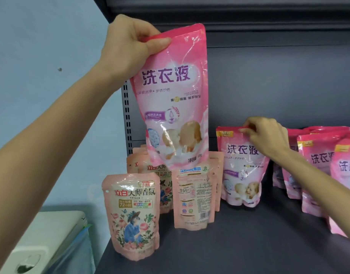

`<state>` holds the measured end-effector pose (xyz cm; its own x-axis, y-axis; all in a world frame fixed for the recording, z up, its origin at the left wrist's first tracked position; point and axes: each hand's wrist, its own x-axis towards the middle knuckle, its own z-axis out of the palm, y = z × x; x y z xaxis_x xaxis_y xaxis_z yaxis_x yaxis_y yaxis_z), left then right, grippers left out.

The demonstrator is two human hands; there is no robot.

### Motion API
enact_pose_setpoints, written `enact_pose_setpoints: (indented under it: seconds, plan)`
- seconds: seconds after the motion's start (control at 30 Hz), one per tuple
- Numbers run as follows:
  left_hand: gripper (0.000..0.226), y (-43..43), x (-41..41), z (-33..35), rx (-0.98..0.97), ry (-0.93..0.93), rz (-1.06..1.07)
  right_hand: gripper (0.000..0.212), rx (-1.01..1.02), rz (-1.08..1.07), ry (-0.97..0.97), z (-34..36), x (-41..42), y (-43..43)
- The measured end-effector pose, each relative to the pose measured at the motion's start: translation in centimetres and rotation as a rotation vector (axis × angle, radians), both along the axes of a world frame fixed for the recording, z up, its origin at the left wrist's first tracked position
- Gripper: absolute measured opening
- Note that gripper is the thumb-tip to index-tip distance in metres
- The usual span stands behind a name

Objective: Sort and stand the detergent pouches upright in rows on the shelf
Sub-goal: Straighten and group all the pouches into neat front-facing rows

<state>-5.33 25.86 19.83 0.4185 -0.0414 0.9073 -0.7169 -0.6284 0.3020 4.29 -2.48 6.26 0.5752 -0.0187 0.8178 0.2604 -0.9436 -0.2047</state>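
My left hand (pixel 130 39) grips the top corner of a large pink detergent pouch (pixel 170 99) and holds it in the air above the shelf's left side. My right hand (pixel 267 136) pinches the top edge of a second pink pouch (pixel 241 175), which stands upright on the dark shelf (pixel 249 244). Several more pink pouches (pixel 316 169) stand in rows at the right. At the left stand smaller peach floral pouches: one in front (pixel 132 216), one turned back-side out (pixel 194 196), others behind them.
The shelf has a dark back panel (pixel 279 86) and a slotted upright (pixel 126 115) at its left. A white box (pixel 51 234) sits below the shelf's left end, against a pale blue wall. Bare shelf surface lies in the front middle.
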Motion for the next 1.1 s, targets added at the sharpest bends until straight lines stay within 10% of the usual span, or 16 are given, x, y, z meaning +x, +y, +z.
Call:
enact_pose_setpoints:
  seconds: [1.1]
  plan:
    - [0.018, -16.0, -3.0, -9.5, 0.206, 0.224, 0.157, 0.014, -0.028, 0.161, 0.017, 0.6, -6.1, -11.8]
